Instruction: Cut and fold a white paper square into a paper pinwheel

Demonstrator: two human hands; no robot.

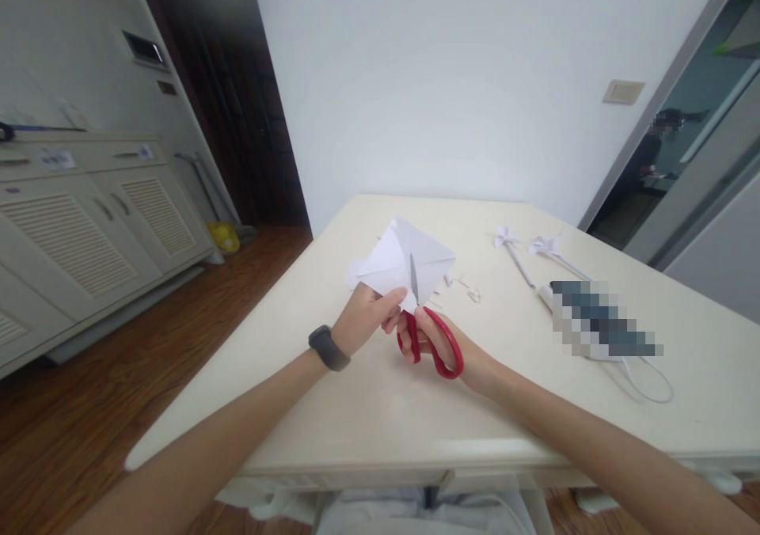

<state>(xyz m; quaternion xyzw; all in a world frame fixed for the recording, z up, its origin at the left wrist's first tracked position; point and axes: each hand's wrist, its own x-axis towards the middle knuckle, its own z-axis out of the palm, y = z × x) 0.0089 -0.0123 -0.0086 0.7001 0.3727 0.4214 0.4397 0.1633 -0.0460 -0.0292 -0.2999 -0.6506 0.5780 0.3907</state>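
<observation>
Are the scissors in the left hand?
No, the red-handled scissors are in the right hand; the left hand holds the folded white paper.

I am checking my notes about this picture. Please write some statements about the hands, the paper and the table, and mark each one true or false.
1. The right hand holds red-handled scissors. True.
2. The left hand holds a folded white paper. True.
3. The paper is blue. False: it is white.
4. A dark watch is on the right wrist. False: it is on the left wrist.
5. Small paper scraps lie on the table. True.
</observation>
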